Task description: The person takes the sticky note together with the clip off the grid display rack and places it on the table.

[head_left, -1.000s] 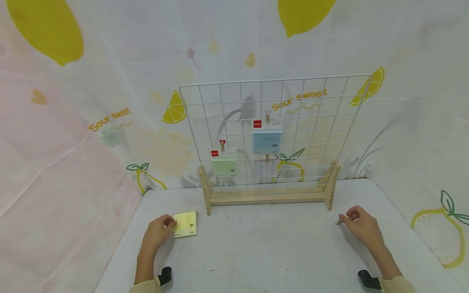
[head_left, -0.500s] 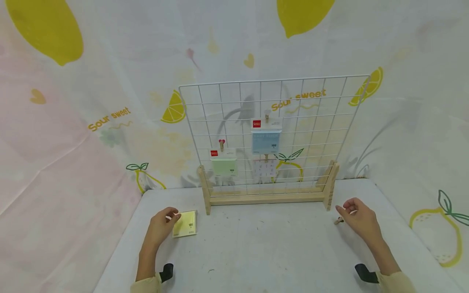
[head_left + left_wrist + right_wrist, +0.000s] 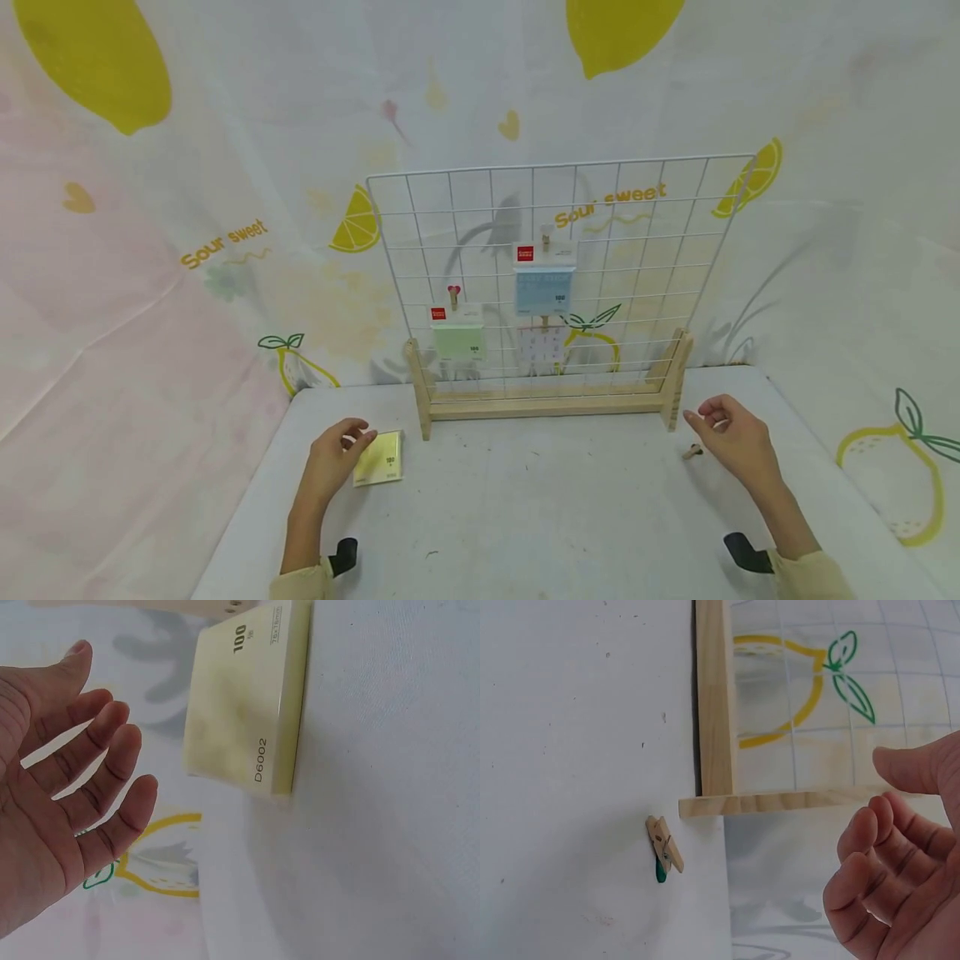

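My left hand (image 3: 330, 460) hovers beside a pale yellow sticky note pad (image 3: 379, 458) in clear wrapping, its fingers loosely curved and holding nothing. The left wrist view shows a gap between those fingers and the pad (image 3: 238, 697), which lies flat on the table. My right hand (image 3: 737, 443) is raised over the table at the right, also holding nothing, with relaxed fingers. Below its fingertips lies a small wooden clothespin (image 3: 692, 452); in the right wrist view the clothespin (image 3: 664, 846) has a green piece at one end.
A white wire grid (image 3: 480, 262) stands upright in a wooden base (image 3: 547, 407) at the back. Clipped on it are a green note pad (image 3: 459, 340), a blue note pad (image 3: 543, 292) and a patterned card (image 3: 542, 344). A lemon-print cloth (image 3: 225, 150) hangs behind the table.
My right hand has let go of the clothespin, which stays on the table, and has risen. My left hand has lifted away from the yellow pad's edge.
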`<act>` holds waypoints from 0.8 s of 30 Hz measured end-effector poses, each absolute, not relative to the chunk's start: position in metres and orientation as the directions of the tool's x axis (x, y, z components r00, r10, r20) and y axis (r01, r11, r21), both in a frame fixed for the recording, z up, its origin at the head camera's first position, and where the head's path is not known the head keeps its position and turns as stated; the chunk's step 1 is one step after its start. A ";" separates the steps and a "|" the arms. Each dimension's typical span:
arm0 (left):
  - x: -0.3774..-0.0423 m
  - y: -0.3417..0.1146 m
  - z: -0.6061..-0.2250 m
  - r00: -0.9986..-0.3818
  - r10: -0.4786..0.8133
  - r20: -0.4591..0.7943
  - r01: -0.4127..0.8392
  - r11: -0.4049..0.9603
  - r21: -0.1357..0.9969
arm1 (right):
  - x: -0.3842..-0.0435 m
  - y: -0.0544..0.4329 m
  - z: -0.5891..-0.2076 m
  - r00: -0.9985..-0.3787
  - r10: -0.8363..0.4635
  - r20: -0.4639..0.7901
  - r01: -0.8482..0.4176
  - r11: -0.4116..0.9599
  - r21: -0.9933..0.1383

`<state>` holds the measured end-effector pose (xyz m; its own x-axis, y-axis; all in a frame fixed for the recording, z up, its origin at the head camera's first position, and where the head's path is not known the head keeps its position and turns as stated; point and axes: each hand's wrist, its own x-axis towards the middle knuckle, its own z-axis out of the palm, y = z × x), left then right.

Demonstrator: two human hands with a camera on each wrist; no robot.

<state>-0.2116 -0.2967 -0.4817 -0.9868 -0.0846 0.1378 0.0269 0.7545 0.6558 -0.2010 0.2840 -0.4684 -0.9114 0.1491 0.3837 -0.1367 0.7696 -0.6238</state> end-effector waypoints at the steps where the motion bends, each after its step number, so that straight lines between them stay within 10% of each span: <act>1: -0.212 -0.296 -0.481 -0.986 -0.080 0.145 0.036 0.752 0.658 | -0.202 0.284 -0.467 -0.910 0.150 0.387 -0.137 0.771 -0.622; 24: -0.215 -0.282 -0.473 -0.950 -0.086 0.301 0.155 0.706 0.691 | -0.207 0.273 -0.440 -0.879 0.149 0.453 -0.190 0.761 -0.620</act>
<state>-0.2153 -0.2820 -0.4726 -0.9498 -0.0856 0.3010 0.1553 0.7061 0.6908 -0.2066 0.2735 -0.4396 -0.8791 0.1493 0.4527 -0.1899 0.7615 -0.6198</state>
